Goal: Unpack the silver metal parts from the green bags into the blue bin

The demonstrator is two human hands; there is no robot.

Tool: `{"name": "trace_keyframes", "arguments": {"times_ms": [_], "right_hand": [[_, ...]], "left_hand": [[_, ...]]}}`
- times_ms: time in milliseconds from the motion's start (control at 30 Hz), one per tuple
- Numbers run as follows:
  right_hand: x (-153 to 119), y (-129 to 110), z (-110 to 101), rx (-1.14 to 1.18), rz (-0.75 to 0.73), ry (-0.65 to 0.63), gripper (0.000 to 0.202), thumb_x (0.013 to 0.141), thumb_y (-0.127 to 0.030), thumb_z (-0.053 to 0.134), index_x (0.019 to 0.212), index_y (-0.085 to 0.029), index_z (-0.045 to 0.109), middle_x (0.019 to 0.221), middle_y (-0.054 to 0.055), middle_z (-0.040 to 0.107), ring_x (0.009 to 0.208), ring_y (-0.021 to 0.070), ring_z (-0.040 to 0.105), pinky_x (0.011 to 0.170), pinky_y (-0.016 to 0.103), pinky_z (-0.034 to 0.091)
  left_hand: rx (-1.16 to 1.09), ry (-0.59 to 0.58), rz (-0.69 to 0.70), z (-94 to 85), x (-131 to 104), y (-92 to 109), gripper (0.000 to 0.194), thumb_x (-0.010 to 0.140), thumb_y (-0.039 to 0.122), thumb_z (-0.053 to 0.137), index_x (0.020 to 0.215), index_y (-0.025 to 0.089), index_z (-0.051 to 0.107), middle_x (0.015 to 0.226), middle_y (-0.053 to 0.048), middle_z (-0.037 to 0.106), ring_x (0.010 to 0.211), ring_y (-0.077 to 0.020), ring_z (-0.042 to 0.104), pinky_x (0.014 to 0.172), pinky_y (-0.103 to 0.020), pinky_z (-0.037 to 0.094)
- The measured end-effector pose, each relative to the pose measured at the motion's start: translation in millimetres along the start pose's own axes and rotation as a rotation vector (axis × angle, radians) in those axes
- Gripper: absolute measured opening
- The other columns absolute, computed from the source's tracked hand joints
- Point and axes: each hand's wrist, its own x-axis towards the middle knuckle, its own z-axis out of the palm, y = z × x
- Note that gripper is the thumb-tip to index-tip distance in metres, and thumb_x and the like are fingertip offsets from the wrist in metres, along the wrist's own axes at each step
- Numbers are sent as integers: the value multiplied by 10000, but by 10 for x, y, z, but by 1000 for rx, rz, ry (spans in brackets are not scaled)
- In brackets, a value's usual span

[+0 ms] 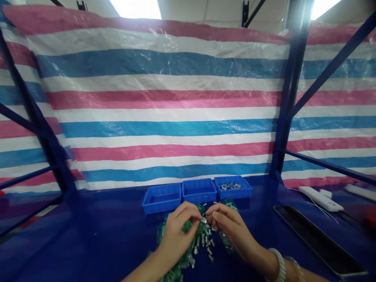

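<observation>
Head view: pinched piece (204, 221) half-hidden

No legible text, label, brand, number or sign anywhere in view.

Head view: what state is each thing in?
Left hand: fingers pinching a shiny piece
Right hand: fingers bent, grip unclear
Loose metal pieces: scattered
Green plastic: partly covered
Right tray: holding metal parts
Left tray: upright
Middle tray: upright
Touchscreen device: flat, dark
Ceiling light: lit
</observation>
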Motion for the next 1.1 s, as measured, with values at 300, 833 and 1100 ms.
{"name": "trace_keyframes", "arguments": {"times_ms": [300,833,1100], "right_hand": [[-13,88,55,-105,49,-85,392,849,-459,622,613,-148,601,569,-20,519,553,105,465,550,237,354],[28,16,10,10,-85,30,232,719,-333,781,797,-189,616,744,-13,581,693,126,548,638,236,450],[80,56,-27,102,-2,-160,260,706,-353,793,829,-172,651,747,-1,658,660,125,607,643,256,478]], "left_hand": [[286,-34,439,-49,-89,-55,314,823,-28,545,1045,184,612,932,-82,647,838,-179,615,721,-289,504],[-243,-53,-369,8,51,87,91,790,258,666,823,176,690,788,-49,700,682,-164,658,621,-251,534],[-63,-33,-20,-9,28,116,140,799,126,637,869,215,720,802,-46,684,695,-156,669,621,-248,543]]}}
